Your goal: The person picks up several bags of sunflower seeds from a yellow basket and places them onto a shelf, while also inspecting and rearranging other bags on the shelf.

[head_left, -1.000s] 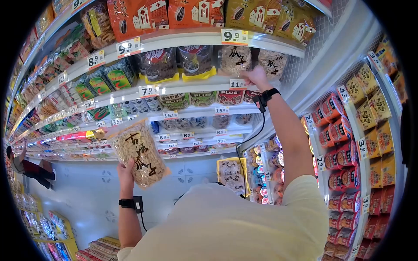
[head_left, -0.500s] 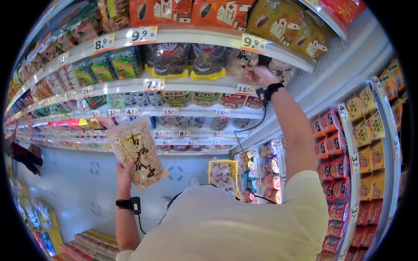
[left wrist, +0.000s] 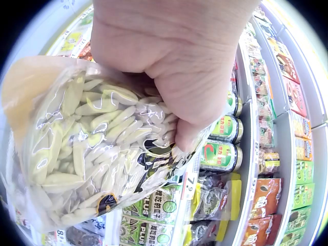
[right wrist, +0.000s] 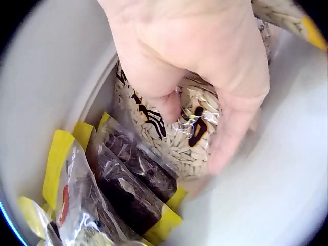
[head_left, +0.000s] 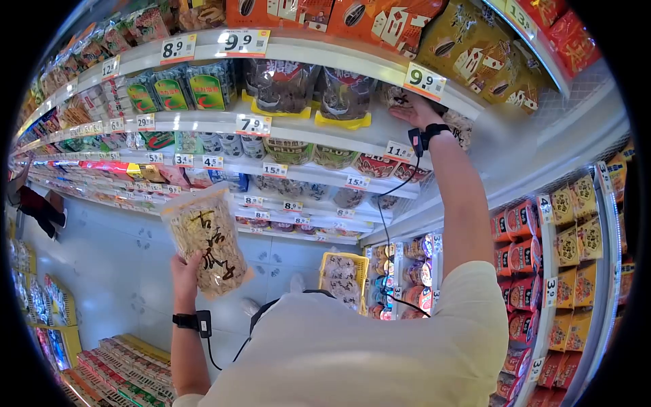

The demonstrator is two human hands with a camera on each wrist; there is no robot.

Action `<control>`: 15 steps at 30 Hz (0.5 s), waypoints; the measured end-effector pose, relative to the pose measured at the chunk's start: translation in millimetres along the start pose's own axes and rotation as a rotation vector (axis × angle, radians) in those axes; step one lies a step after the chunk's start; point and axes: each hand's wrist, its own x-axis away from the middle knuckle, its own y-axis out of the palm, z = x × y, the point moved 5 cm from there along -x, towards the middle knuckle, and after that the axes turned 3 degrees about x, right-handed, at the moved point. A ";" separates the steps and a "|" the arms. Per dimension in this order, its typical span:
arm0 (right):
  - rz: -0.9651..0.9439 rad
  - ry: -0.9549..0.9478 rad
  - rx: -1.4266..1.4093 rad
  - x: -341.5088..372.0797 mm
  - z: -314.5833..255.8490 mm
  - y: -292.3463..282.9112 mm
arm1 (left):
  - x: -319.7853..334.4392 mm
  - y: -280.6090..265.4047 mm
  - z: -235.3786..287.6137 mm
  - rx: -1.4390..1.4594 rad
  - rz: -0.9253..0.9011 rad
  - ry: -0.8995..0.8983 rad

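My left hand (head_left: 184, 275) grips a clear bag of seeds (head_left: 210, 241) with dark lettering, its thumb over the front. Pale seeds fill the bag (left wrist: 102, 138) in the left wrist view. My right hand (head_left: 420, 114) reaches onto the shelf under the 9.9 price tag. There, in the right wrist view, it holds another bag of seeds (right wrist: 179, 151) between thumb and fingers. The thumb presses the bag's front while the fingers run down its right side. Part of this bag is hidden behind the hand.
Dark snack bags with yellow edges (right wrist: 133, 179) stand left of the right hand's bag. A yellow basket (head_left: 363, 278) with similar seed bags is on the floor. The shelf edge (head_left: 325, 129) runs below the right hand; a cable (head_left: 386, 230) trails from its wrist.
My right hand has shifted from the shelf's front edge deeper in, below the upper shelf. The left hand still holds its bag, slightly further left. The head view has turned and moved closer to the shelf.
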 end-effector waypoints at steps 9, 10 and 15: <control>-0.221 -0.086 -0.031 -47.2 -13.5 -25.5 | 15.2 0.5 15.0 0.009 0.013 0.047; -0.261 -0.049 -0.042 -51.2 -9.8 -27.7 | 15.6 -6.2 9.5 0.007 0.033 0.048; 0.002 -0.177 0.193 -46.4 -4.0 -21.7 | 18.7 -26.4 -5.7 -0.001 0.176 0.019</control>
